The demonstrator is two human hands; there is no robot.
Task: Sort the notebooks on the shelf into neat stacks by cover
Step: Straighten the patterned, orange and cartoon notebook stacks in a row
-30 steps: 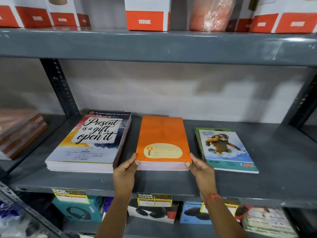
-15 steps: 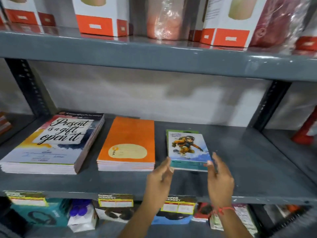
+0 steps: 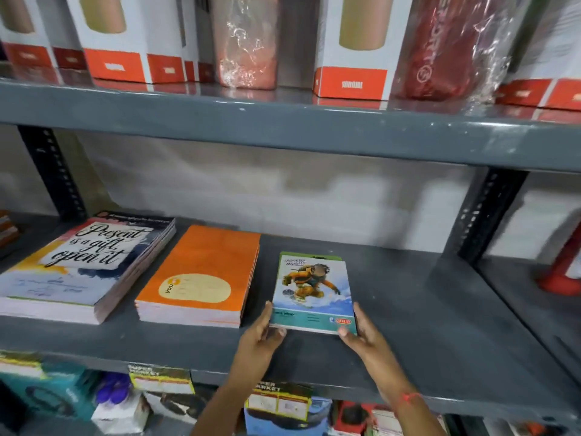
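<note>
Three notebook stacks lie on the grey middle shelf point(image 3: 408, 341). At the left is a tall stack with a "Present is a gift, open it" cover point(image 3: 78, 262). An orange stack point(image 3: 201, 275) lies in the middle. To its right is a thin stack with a cartoon snowboarder cover point(image 3: 311, 287), a green cover showing beneath its far edge. My left hand point(image 3: 261, 338) grips this stack's near left corner. My right hand point(image 3: 361, 335) holds its near right corner, thumb against the front edge.
Boxed flasks point(image 3: 352, 42) and plastic-wrapped bottles point(image 3: 248, 42) line the upper shelf. Boxed goods with price tags point(image 3: 279, 401) fill the shelf below. A black upright post point(image 3: 490, 215) stands at the right, a red object point(image 3: 562, 272) beyond it. Bare shelf lies right of the small stack.
My hands left the orange stack, moved right and closed on the near corners of the snowboarder stack. The view swung right and closer.
</note>
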